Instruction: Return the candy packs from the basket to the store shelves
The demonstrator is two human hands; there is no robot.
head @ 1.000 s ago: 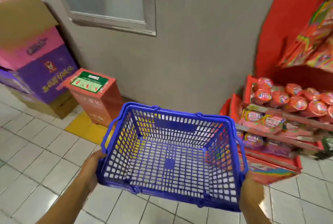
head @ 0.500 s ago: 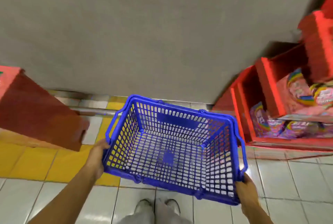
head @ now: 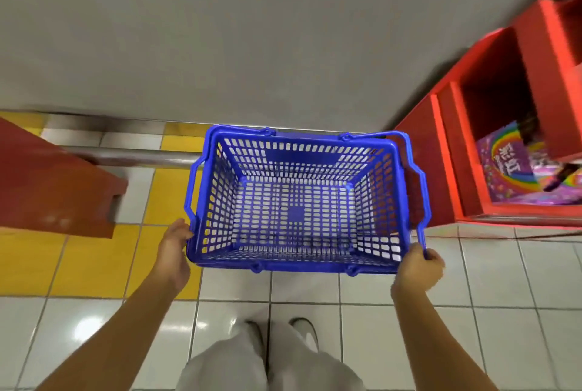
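Basket (head: 302, 264), blue, now sitting squarer and lower over the tiled floor (head: 378, 290) than before, left hand (head: 174, 247) and right hand (head: 417, 266) gripping its near corners, beside red shelves (head: 447, 151).

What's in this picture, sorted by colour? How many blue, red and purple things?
Blue: 1, the basket, empty, held by left hand and right hand.
Red: 2, the shelf unit and the stand.
Purple: 1, the candy pack.
Total: 4

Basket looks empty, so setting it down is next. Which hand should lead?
Neither clearly: the left hand and right hand each grip a near corner of the empty blue basket, so lower with both.
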